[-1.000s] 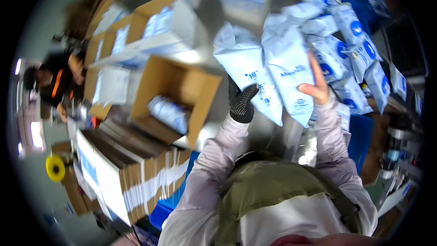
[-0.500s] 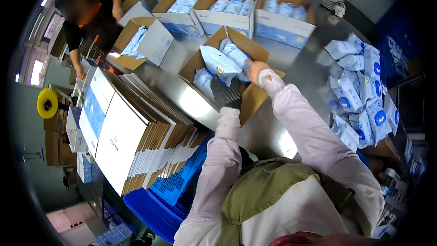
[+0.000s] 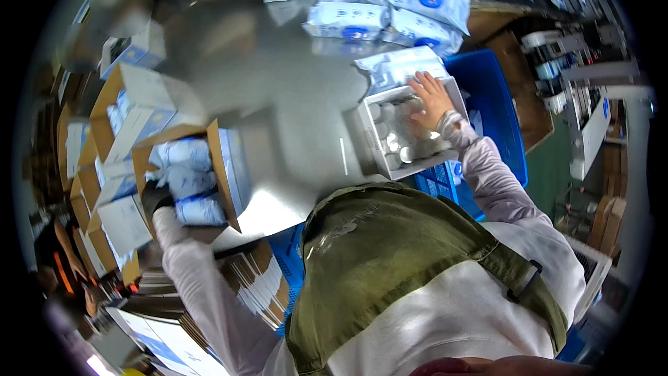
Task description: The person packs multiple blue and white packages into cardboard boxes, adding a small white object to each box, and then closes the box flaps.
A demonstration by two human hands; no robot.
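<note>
Right hand, fingers spread, in white tray of small jars; gloved left hand on carton at 9 o'clock, grip unclear; pouches crowd tabletop at 12.

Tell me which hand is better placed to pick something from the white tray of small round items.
Right. The right hand already rests inside the white tray, fingers over the round items. The gloved left hand is far across the table at the open cardboard box.

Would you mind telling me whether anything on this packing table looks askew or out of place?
Nothing looks damaged or spilled. The white-and-blue pouches lie in a loose, overlapping heap at the table's far edge, and one pouch rests against the white tray where the right hand reaches.
</note>
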